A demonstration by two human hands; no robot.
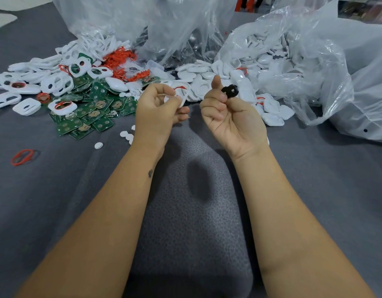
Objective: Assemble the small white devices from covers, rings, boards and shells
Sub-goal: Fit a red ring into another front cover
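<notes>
Though our left hand (158,108) hides most of it, we pinch a white cover (181,93) carrying a red ring, its long axis tilted up toward the piles. Our right hand (226,112), held apart from the left, pinches a small black round part (229,90) between thumb and fingers; its detail is unclear. Green boards (86,117) lie left, white shells (271,119) right.

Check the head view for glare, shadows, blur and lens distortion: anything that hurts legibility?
Head view: wide-angle bending stretches the forearms at the bottom edge; soft shadows fall on the grey cloth below the hands; the clear plastic bags carry bright glare that hides parts inside; the left hand and right hand look slightly soft, distant piles softer.
</notes>
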